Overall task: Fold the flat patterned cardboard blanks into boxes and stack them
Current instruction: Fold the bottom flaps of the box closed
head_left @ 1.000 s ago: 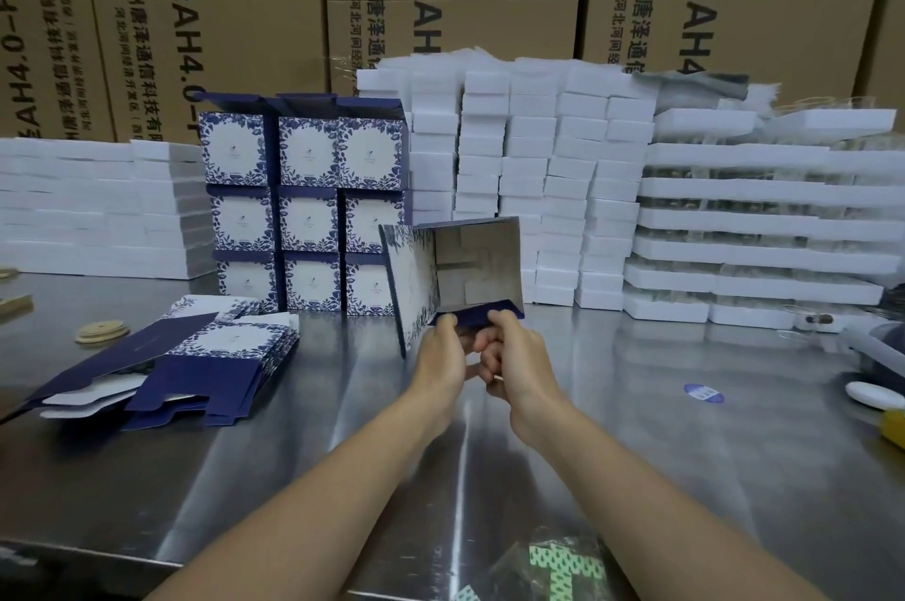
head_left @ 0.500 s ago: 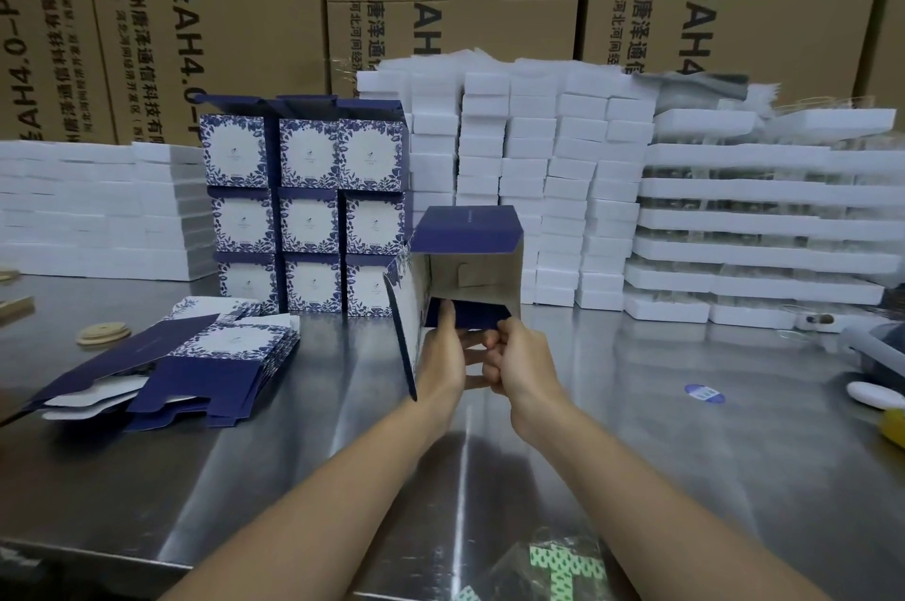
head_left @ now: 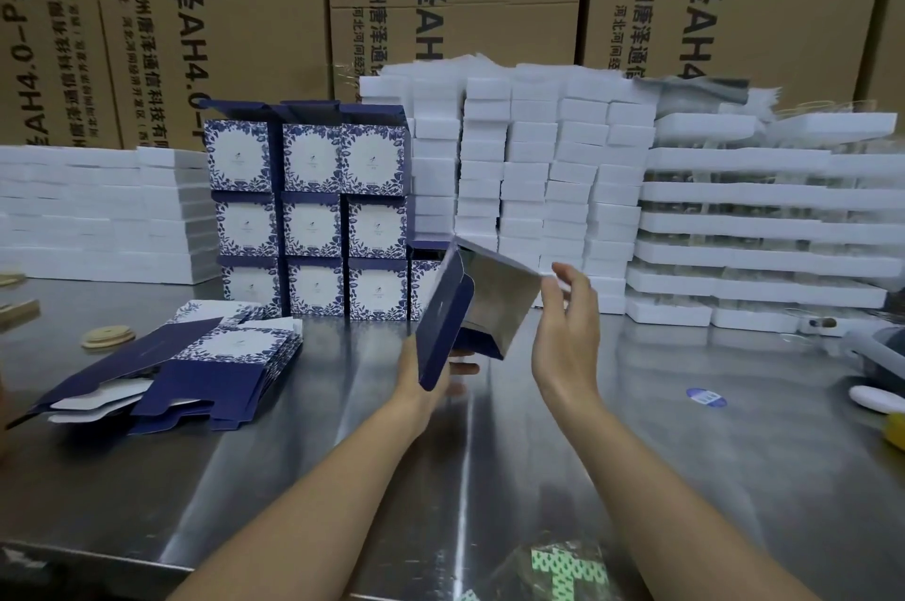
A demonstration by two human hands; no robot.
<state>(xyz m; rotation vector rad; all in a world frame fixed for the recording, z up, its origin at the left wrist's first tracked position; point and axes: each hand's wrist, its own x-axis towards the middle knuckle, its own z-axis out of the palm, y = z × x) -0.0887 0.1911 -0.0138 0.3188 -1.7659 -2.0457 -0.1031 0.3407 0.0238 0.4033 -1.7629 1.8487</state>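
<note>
While the left hand grips the half-folded box from below and holds it tilted above the steel table, the right hand is open just beside the right edge of the box, with fingers relaxed; whether they touch the cardboard cannot be told. Behind the box the stack of folded boxes stands three high, and the pile of flat blanks lies on the table to the left.
</note>
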